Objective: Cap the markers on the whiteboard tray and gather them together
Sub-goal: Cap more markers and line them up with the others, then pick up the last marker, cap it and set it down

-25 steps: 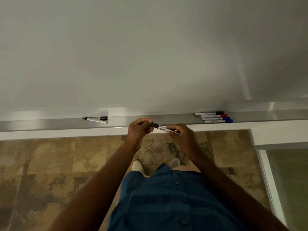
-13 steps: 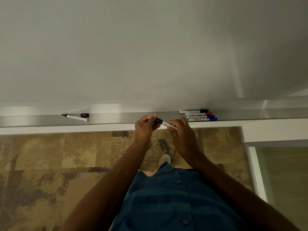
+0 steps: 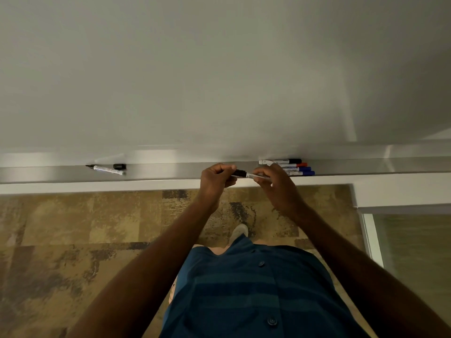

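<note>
I hold a black marker (image 3: 249, 175) level in front of the whiteboard tray (image 3: 170, 170). My left hand (image 3: 217, 178) grips its black cap end, and my right hand (image 3: 275, 189) grips the white barrel. On the tray to the right lies a group of several capped markers (image 3: 292, 167) with black, red and blue caps, partly hidden behind my right hand. Far to the left on the tray lies an uncapped black marker (image 3: 107, 169), with its loose black cap (image 3: 119, 166) just behind it.
The whiteboard (image 3: 219, 69) fills the upper view above the tray. Below is patterned brown carpet (image 3: 73, 228). A white frame and glass panel (image 3: 402, 240) stand at the right. My blue shirt and one shoe show beneath my arms.
The view has shifted, so the tray and markers sit further left in the frame. My hands stay joined on the black marker, now closer to the capped group.
</note>
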Available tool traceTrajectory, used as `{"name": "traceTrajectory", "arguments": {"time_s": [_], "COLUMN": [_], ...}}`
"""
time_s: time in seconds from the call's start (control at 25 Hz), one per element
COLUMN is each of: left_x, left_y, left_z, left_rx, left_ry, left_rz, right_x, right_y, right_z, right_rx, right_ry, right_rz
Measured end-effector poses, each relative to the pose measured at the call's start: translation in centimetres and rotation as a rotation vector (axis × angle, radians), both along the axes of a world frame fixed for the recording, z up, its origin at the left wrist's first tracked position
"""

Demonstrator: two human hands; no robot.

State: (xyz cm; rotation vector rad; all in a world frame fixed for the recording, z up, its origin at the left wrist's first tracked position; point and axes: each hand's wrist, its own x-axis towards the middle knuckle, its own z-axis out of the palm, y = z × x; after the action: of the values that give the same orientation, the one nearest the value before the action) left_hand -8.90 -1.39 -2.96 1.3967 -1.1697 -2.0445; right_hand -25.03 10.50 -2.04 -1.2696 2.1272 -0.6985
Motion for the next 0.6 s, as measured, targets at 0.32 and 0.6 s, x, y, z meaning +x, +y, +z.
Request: {"name": "traceTrajectory", "arguments": {"time_s": [0.32, 0.6], "left_x": [10.1, 21.8], "left_y": [-7.2, -14.8], "left_z": [-1.6, -1.0], "left_rx": [-0.538, -0.837], "left_ry": [-0.560, -1.056], "left_rz": [-0.103, -0.270], "right_x": [-7.3, -5.6], "right_y": [1.4, 1.4], "right_z": [-3.6, -4.3], "right_rx": [0.169, 0.190], "right_ry": [0.499, 0.456], "right_rz": [-0.261, -0.373]}}
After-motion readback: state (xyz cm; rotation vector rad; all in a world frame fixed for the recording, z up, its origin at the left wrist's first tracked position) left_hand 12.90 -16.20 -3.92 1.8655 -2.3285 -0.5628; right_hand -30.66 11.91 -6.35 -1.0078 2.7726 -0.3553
